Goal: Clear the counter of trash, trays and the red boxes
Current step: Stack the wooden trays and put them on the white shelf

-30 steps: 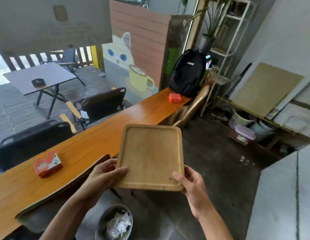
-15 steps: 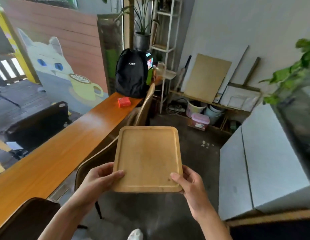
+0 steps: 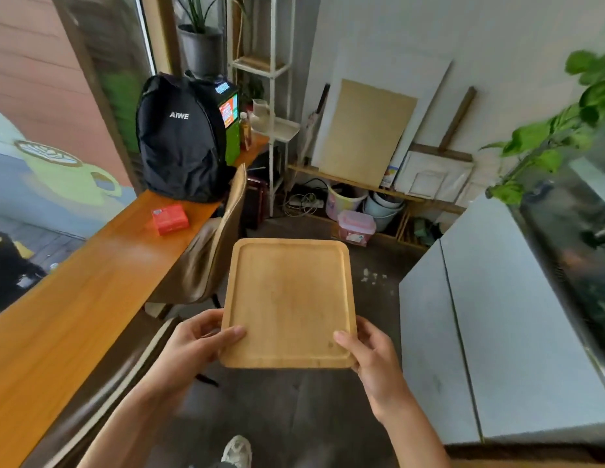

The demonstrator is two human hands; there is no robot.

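An empty wooden tray (image 3: 289, 298) is held level in front of me, above the floor and to the right of the long wooden counter (image 3: 68, 315). My left hand (image 3: 193, 347) grips its near left corner, thumb on top. My right hand (image 3: 370, 354) grips the near right corner the same way. A red box (image 3: 170, 218) lies on the counter near its far end, just in front of a black backpack (image 3: 181, 140).
A tan chair (image 3: 210, 251) stands by the counter, and another chair back (image 3: 101, 390) is close at my lower left. A grey cabinet (image 3: 504, 332) fills the right side, with a leafy plant (image 3: 548, 136) above. Buckets, boards and a white shelf rack (image 3: 274, 96) crowd the far wall.
My view has swung right along the counter: the near red box and the trash bin have left the frame, and the far red box and backpack are closer. Both hands still hold the tray.
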